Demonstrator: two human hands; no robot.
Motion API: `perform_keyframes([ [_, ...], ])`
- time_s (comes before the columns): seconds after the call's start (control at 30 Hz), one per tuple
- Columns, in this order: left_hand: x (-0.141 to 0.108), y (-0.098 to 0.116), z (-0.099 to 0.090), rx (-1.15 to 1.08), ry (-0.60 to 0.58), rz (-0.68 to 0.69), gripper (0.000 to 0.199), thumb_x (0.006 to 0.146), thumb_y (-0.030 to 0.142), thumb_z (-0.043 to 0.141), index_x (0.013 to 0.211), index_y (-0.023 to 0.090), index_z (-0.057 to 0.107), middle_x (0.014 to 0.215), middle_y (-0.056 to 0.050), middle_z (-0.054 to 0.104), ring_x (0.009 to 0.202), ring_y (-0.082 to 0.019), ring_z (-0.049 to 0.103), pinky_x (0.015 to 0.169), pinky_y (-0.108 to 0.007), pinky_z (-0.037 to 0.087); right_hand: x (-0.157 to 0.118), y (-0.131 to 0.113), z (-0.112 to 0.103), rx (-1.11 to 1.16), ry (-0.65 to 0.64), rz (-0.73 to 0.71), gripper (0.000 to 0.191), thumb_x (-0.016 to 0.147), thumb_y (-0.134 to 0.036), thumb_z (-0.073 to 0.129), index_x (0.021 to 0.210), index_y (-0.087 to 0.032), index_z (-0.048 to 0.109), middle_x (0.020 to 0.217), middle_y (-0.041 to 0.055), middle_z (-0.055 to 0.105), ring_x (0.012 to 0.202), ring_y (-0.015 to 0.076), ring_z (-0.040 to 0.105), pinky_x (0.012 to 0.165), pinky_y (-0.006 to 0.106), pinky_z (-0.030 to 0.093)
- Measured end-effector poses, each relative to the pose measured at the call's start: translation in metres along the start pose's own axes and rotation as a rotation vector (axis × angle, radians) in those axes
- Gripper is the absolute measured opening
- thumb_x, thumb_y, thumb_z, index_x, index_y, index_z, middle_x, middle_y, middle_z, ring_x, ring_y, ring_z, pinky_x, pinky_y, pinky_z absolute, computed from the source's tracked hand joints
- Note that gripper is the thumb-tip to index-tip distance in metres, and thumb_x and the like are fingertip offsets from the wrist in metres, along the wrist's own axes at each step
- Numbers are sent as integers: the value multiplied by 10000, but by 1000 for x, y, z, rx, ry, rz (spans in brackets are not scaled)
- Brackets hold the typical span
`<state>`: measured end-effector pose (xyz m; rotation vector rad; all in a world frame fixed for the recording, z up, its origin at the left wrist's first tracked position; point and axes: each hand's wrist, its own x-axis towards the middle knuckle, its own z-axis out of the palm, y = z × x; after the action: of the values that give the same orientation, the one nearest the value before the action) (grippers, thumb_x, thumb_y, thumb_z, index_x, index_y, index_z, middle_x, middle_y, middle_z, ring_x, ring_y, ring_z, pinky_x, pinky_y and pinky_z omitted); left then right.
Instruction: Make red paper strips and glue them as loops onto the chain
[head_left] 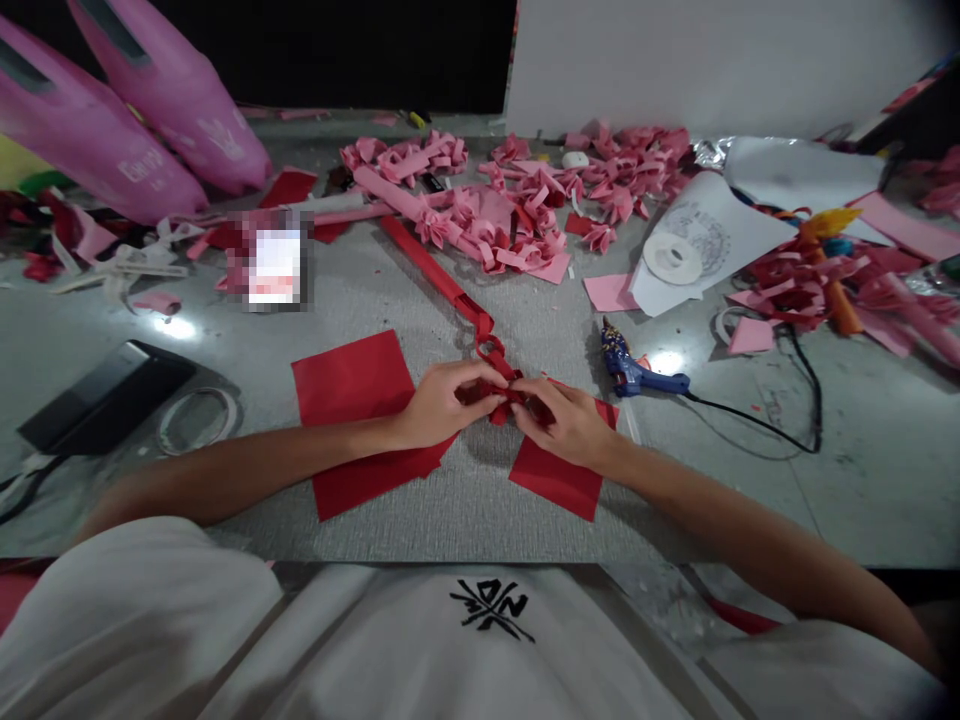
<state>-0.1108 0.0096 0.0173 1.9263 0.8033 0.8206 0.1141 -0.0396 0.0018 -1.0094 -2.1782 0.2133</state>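
Both my left hand (454, 402) and my right hand (564, 418) pinch the near end of a red folded-paper chain (491, 345) between thumb and fingertips. From there the chain runs away to the upper left as a long flat red strip (424, 258). My fingers partly cover the looped end. Beneath my left wrist lie red paper sheets (352, 375), overlapping one another. Another red paper sheet (559, 475) sits under my right hand.
A blue glue gun (637, 375) with a black cord lies at right, near a tape roll (673, 258) on white paper. Pink folded-paper pieces (517, 215) heap along the back. At left are a black device (105, 395), a tape ring (196, 420) and pink bottles (172, 100).
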Motion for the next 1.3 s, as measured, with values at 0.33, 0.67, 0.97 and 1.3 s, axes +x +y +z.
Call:
perform_keyframes([
  [0.33,-4,-1,1,47,25,3,127,949,267,703,1038,194,755,941,-30,790,788,-132,709,721,-239,532,1,0,-1,52,19,-43,191,1010,-216,606,1200,-193,607,877,19,751,589,97,626,620,239,547],
  [0.67,-3,-1,1,-1,6,-10,142,954,306,705,1020,186,740,913,-28,777,753,-123,688,694,-226,520,-1,2,-1,19,7,-45,222,1007,-233,614,1224,-193,595,861,10,748,590,102,637,610,240,537],
  [0.97,-4,-5,1,-101,16,-36,194,940,351,723,1027,178,718,958,-45,770,833,-144,718,783,-250,574,-1,4,-1,68,-15,-49,193,1013,-218,593,1204,-208,621,893,13,743,607,94,623,642,238,539],
  [1.3,-3,-7,1,-145,5,-45,183,919,285,739,1071,184,714,1005,-42,764,904,-145,729,846,-259,580,0,3,-2,74,-50,-42,259,1004,-235,606,1261,-206,586,928,25,752,628,110,652,645,252,547],
])
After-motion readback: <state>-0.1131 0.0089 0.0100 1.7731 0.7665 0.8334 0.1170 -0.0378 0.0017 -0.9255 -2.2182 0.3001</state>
